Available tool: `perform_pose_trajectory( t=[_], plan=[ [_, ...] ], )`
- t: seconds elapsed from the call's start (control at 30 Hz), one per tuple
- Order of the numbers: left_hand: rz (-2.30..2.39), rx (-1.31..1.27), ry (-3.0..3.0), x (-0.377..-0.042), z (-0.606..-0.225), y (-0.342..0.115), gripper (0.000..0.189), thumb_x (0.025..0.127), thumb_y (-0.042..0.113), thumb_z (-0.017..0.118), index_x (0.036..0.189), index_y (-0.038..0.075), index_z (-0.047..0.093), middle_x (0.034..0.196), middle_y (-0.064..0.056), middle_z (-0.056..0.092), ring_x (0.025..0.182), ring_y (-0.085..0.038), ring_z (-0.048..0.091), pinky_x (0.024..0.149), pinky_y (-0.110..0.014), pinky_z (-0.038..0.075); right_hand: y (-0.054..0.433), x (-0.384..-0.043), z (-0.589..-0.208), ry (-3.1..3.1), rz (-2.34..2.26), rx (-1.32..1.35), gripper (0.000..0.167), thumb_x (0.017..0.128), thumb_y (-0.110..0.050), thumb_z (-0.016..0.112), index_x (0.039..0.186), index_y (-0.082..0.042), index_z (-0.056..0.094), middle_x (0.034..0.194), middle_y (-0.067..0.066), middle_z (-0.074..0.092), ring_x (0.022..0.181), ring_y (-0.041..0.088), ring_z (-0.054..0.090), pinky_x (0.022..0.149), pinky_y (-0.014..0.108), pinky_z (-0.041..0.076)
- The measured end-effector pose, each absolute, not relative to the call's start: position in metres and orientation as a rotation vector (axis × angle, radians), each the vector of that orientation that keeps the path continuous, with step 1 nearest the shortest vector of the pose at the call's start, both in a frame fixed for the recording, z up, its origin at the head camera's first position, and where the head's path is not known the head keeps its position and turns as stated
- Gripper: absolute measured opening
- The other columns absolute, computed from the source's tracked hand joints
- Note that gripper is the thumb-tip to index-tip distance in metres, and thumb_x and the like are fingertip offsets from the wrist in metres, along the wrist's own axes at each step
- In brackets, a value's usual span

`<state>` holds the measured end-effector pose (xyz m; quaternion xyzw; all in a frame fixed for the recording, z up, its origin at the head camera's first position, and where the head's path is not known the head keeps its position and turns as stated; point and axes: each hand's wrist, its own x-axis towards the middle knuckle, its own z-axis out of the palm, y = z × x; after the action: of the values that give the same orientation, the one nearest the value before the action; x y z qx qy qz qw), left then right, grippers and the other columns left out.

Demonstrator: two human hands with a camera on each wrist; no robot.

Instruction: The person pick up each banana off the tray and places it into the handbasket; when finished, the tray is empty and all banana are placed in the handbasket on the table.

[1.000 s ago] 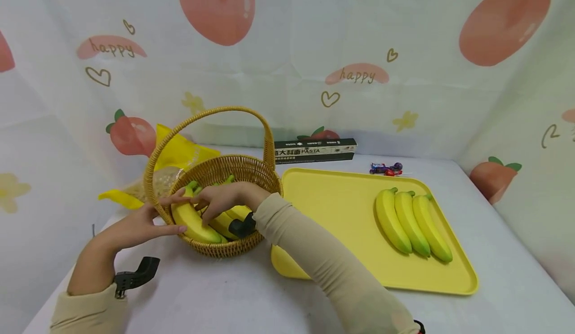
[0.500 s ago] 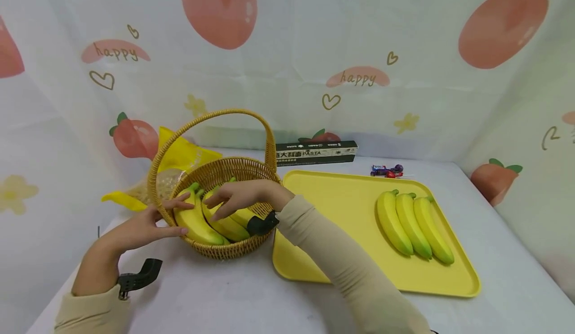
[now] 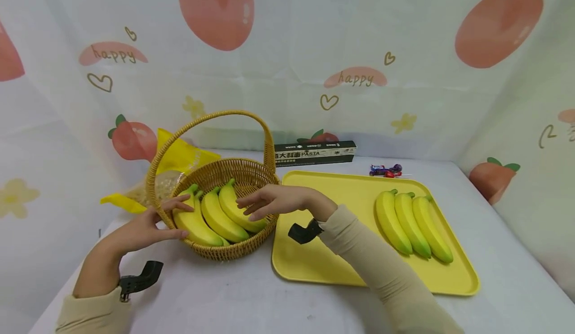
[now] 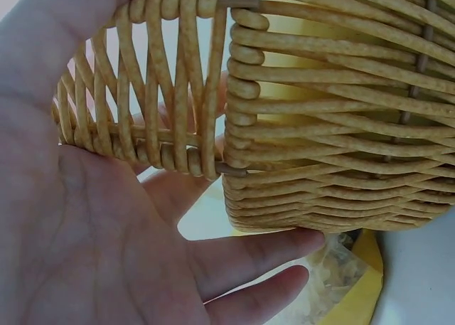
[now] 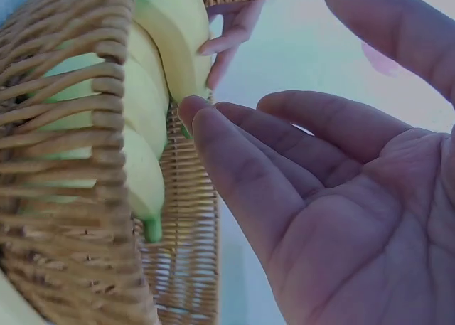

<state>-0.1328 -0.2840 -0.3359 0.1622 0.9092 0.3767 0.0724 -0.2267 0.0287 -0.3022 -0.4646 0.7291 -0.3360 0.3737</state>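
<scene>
A wicker basket (image 3: 220, 252) with a tall arched handle stands left of centre and holds several yellow bananas (image 3: 221, 218) with green tips. My left hand (image 3: 143, 228) grips the basket's left side at the handle's foot, fingers over the rim beside a banana. In the left wrist view, that hand (image 4: 106, 232) spreads around the woven handle base. Over the basket's right rim hovers my right hand (image 3: 287, 200), fingers loosely bent and holding nothing. The right wrist view shows this hand (image 5: 355, 211) apart from the bananas (image 5: 146, 133).
Right of the basket lies a yellow tray (image 3: 323, 189) bearing three bananas (image 3: 414, 224) side by side. Behind it are a black pasta box (image 3: 314, 153) and some wrapped lollipops (image 3: 385, 170). A yellow bag (image 3: 181, 154) sits behind the basket.
My right hand has let go inside the basket and drawn back rightward to its rim, uncovering the bananas. My left hand stays at the basket's left side.
</scene>
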Motion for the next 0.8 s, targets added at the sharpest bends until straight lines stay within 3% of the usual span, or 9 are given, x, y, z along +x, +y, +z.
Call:
perform_pose_trajectory(
  t=[0.17,0.43,0.73,0.8],
  plan=[
    [1.123,0.479,2.731,-0.133,-0.337,-0.284,0.045,0.082,0.028,0.071,0.122,0.016,0.054,0.150,-0.013,0.027,0.128,-0.043,0.034,0.088,-0.052,0.044,0.052,-0.219,-0.299,1.880,-0.879,-1.226,0.055,0.095,-0.013,0.052,0.144,-0.003,0.030,0.149,0.014,0.034,0.131,0.023,0.043,0.102,0.023,0.039],
    [1.156,0.529,2.715,-0.133,-0.338,-0.285,0.044,0.082,0.022,0.071,0.121,0.011,0.054,0.149,-0.017,0.027,0.132,-0.046,0.024,0.091,-0.065,0.036,0.093,-0.213,-0.306,1.894,-0.965,-1.237,0.057,0.095,-0.020,0.053,0.145,-0.004,0.030,0.147,0.015,0.037,0.133,0.027,0.041,0.106,0.032,0.037],
    [1.139,0.568,2.744,-0.134,-0.342,-0.285,0.045,0.083,0.024,0.070,0.123,0.013,0.053,0.142,-0.011,0.037,0.131,-0.026,0.027,0.089,-0.052,0.041,0.138,-0.202,-0.325,1.911,-1.129,-1.069,0.060,0.094,-0.026,0.055,0.145,-0.006,0.030,0.147,0.012,0.037,0.133,0.027,0.040,0.103,0.031,0.040],
    [1.135,0.566,2.752,-0.135,-0.342,-0.285,0.044,0.083,0.026,0.070,0.122,0.014,0.054,0.140,-0.010,0.041,0.132,-0.015,0.027,0.089,-0.050,0.042,0.148,-0.200,-0.329,1.931,-1.163,-1.040,0.059,0.094,-0.024,0.055,0.145,-0.007,0.030,0.147,0.013,0.037,0.133,0.029,0.040,0.102,0.031,0.041]
  ],
)
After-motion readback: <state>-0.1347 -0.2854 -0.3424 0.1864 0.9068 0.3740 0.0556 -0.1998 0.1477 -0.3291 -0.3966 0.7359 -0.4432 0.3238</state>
